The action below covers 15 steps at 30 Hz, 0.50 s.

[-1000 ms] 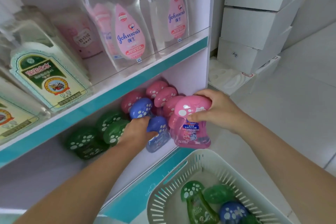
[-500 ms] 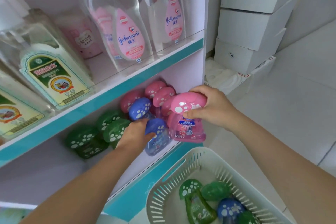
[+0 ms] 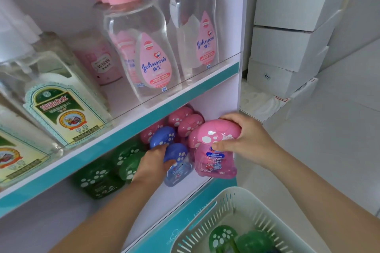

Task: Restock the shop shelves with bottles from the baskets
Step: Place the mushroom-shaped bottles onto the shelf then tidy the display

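Gripping pink bottle point(image 3: 216, 148) at lower shelf point(image 3: 185, 189) front edge: right hand point(image 3: 246, 139). Left hand point(image 3: 153, 162) clasps blue bottle point(image 3: 176, 162) beside it.

Only two bare arms showed of the person. The left forearm point(image 3: 107, 215) entered from the 7 o'clock edge of the view and the right forearm point(image 3: 320, 197) from the 4 o'clock edge. Both were uncovered along their whole visible length, smooth and slender, narrowing toward the wrists. The left hand point(image 3: 153, 162), just below centre, and the right hand point(image 3: 249, 139), at 3 o'clock of it, were bare as well. The right thumb point(image 3: 221, 147) ended in a short nail.
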Tool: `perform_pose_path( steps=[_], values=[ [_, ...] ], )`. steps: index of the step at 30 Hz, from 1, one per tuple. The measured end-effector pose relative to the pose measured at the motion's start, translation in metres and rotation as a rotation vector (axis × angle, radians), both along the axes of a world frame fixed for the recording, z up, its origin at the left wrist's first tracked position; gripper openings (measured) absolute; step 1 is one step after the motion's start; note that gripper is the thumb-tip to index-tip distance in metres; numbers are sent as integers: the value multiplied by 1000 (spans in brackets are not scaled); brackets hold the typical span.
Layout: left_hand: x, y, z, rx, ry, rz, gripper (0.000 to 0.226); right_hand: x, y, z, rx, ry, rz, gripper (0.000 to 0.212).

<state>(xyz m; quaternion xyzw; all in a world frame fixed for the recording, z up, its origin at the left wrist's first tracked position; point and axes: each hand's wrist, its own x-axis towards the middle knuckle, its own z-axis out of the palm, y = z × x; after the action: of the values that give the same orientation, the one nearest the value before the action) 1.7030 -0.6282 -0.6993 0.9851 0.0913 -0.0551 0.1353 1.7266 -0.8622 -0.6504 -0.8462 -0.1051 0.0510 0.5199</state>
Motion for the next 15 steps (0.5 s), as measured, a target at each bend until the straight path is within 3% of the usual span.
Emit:
perform_pose_path(
  steps=[9, 15],
  values=[
    [5, 1, 2, -9, -12, 9, 45, -2, 0, 3, 3, -2, 10, 57],
    [6, 6, 6, 13, -16, -43, 59, -1, 2, 2, 0, -3, 3, 59]
  ],
)
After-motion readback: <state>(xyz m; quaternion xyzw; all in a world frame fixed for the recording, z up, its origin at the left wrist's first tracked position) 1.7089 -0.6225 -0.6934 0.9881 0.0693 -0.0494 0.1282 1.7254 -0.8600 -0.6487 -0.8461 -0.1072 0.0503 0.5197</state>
